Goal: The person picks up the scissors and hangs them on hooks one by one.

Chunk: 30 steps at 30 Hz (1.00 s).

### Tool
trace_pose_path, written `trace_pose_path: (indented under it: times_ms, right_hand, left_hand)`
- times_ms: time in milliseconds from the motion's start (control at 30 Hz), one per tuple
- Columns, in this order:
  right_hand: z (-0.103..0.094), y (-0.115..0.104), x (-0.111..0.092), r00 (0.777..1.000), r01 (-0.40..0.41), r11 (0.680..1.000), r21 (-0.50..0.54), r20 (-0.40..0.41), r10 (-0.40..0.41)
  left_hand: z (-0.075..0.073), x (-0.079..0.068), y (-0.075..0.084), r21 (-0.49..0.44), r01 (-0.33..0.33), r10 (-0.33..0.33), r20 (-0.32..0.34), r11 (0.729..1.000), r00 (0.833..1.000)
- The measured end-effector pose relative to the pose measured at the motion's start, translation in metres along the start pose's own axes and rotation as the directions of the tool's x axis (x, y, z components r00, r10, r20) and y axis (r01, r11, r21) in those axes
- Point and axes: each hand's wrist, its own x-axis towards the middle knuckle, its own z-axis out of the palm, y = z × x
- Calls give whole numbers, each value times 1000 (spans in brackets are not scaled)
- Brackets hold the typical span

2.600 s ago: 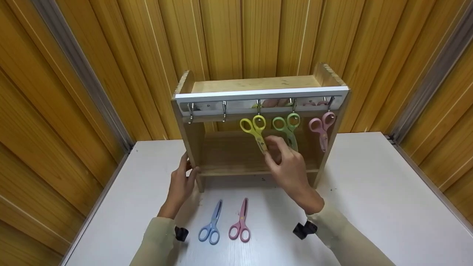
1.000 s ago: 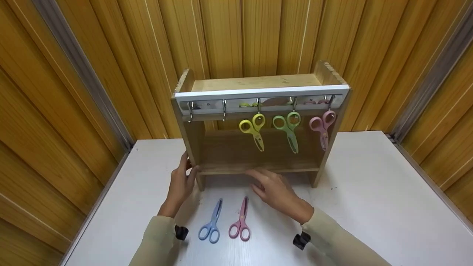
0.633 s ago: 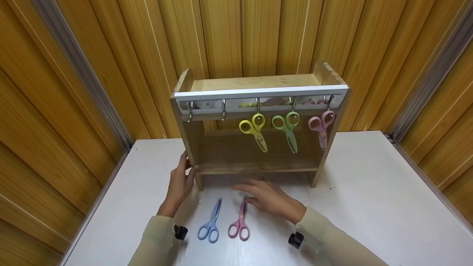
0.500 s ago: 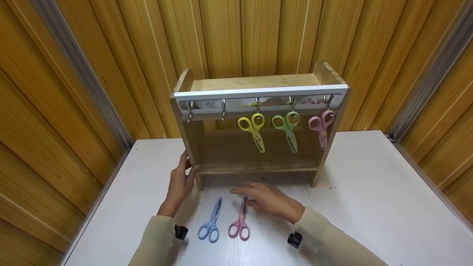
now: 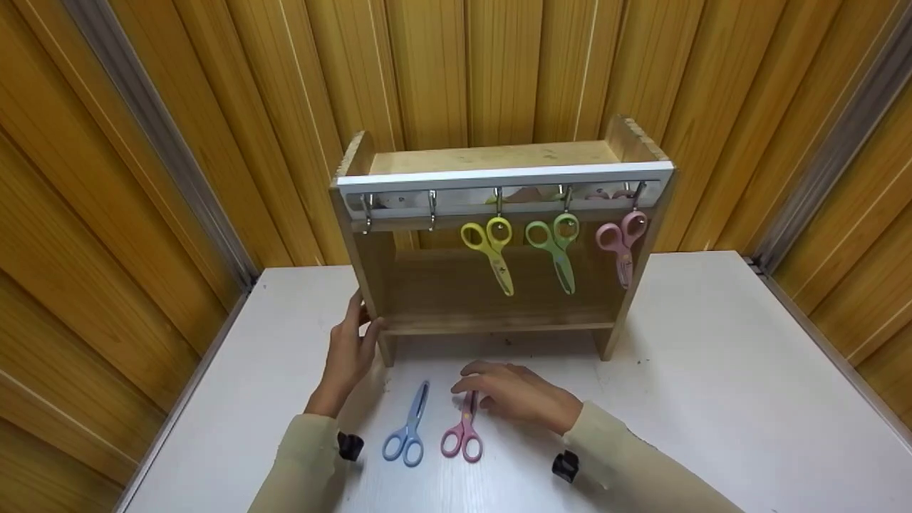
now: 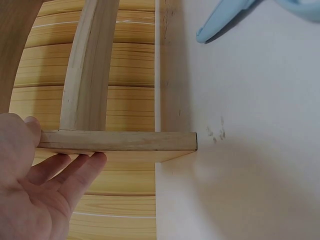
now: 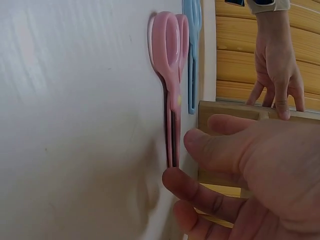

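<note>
My left hand (image 5: pixel 347 353) holds the left side panel of a small wooden shelf (image 5: pixel 499 329), thumb at the front edge and fingers along the outer face. On the white table, my right hand (image 5: pixel 520 392) hovers around the blade end of the dark pink scissors (image 5: pixel 463 432). In the right wrist view, the index fingertip is at the tip of these scissors (image 7: pixel 170 65), while the thumb stands apart from the blades; whether the fingertip touches cannot be told. Blue scissors (image 5: pixel 408 433) lie to the left. Yellow (image 5: pixel 491 249), green (image 5: pixel 556 249) and pale pink scissors (image 5: pixel 621 248) hang from hooks on the shelf.
A white-edged strip (image 5: pixel 456 177) with a row of hooks runs along the shelf's upper front. Two bare hooks, a left-end hook (image 5: pixel 367 214) and its neighbour hook (image 5: pixel 432 211), are at the left. Wood-patterned walls (image 5: pixel 499 71) enclose the table (image 5: pixel 712 399).
My right hand has left the hanging yellow scissors and come down to the dark pink scissors on the table. The yellow scissors have swung slightly on their hook. My left hand keeps its hold.
</note>
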Motion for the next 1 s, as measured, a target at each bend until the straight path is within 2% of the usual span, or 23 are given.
trace_pose_path:
  times_ms: [367,800,1000]
  right_hand:
    - [9,-4,1,995,-75,997,24,71,73]
    - [14,-4,1,998,-62,998,1,26,62]
    - [14,-5,1,999,-39,999,-10,0,39]
  left_hand:
    - [0,0,0,3,19,-19,6,1000,1000]
    - [-1,0,2,7,41,-42,3,999,999]
    - [0,0,2,18,18,-18,-4,1000,1000]
